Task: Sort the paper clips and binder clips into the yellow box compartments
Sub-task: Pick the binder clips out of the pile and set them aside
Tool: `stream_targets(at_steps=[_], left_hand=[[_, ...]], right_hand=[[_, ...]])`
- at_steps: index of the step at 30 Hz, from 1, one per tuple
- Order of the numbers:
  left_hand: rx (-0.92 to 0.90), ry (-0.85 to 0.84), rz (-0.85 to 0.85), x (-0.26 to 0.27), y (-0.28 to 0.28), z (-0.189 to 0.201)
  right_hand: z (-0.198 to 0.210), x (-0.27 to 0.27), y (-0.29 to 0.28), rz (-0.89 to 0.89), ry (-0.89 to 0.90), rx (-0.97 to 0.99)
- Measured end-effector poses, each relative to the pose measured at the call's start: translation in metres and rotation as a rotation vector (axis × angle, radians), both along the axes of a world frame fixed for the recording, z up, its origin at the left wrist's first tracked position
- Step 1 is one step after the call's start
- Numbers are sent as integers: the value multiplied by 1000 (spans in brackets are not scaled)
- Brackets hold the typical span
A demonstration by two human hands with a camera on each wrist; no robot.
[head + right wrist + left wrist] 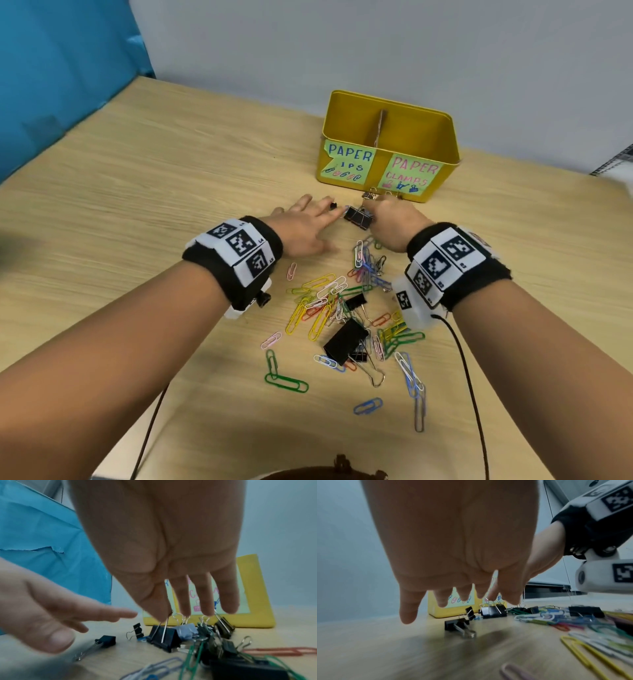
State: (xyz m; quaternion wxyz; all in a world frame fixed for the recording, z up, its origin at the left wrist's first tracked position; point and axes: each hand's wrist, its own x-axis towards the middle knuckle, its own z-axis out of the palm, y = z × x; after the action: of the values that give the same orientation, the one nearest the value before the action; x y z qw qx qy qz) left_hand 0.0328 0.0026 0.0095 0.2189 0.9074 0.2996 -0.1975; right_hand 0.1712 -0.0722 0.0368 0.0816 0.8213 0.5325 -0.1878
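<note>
The yellow box [390, 100] stands at the back, its two compartments labelled for paper clips (left) and paper clamps (right). Just in front of it a black binder clip [358, 218] [163, 638] rests on the table. My right hand [380, 209] [164, 614] reaches down over it, and the thumb and a finger pinch its upright wire handle. My left hand [315, 212] [462, 596] hovers beside it with fingers spread and holds nothing. A small black binder clip [332, 205] [470, 612] lies under its fingertips. Coloured paper clips [329, 301] and more binder clips lie nearer me.
A large black binder clip [344, 342] lies in the pile between my forearms. A blue panel [51, 68] borders the table on the left. A spiral notebook [616, 161] shows at the right edge. Thin cables hang from both wrist cameras.
</note>
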Motion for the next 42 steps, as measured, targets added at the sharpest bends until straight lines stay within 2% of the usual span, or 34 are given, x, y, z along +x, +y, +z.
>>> stream_targets(at_steps=[3, 6, 8, 9, 11, 13, 14, 16, 18, 19, 22, 24, 27, 30, 33, 39, 42], left_hand=[[89, 177, -26, -2, 2, -6], [154, 184, 99, -3, 10, -5], [154, 115, 139, -1, 11, 0], [133, 79, 131, 0, 10, 2], [74, 46, 78, 4, 4, 4], [45, 87, 20, 5, 0, 2], [51, 125, -1, 4, -1, 0], [84, 184, -14, -1, -1, 0], [98, 218, -3, -9, -2, 4], [94, 231, -2, -13, -3, 6], [57, 252, -18, -28, -6, 11], [40, 253, -7, -40, -6, 13], [31, 258, 29, -56, -3, 18], [-9, 278, 87, -62, 0, 22], [-19, 277, 122, -62, 1, 22], [-11, 262, 144, -59, 6, 13], [5, 239, 171, -55, 16, 11]], right_hand=[[2, -6, -3, 79, 179, -112], [6, -5, -2, 41, 287, 73], [3, 0, 1, -66, 260, 190], [1, 1, 3, -79, 217, 181], [-5, -2, 7, 8, 137, 23], [-10, -8, 8, 133, 131, -150], [-11, -9, 9, 154, 152, -171], [-7, -8, 11, 58, 210, -60], [-4, -4, 16, -42, 183, 131], [-3, -3, 20, -37, 159, 164], [-5, -1, 27, 64, 101, -1], [-5, -1, 29, 50, 26, -108], [-1, -13, 31, 41, -121, -22], [-7, -33, 36, 265, -1, 77], [-16, -45, 44, 409, 62, -26], [-11, -50, 31, 449, -39, -236], [-3, -43, 6, 505, 9, -345]])
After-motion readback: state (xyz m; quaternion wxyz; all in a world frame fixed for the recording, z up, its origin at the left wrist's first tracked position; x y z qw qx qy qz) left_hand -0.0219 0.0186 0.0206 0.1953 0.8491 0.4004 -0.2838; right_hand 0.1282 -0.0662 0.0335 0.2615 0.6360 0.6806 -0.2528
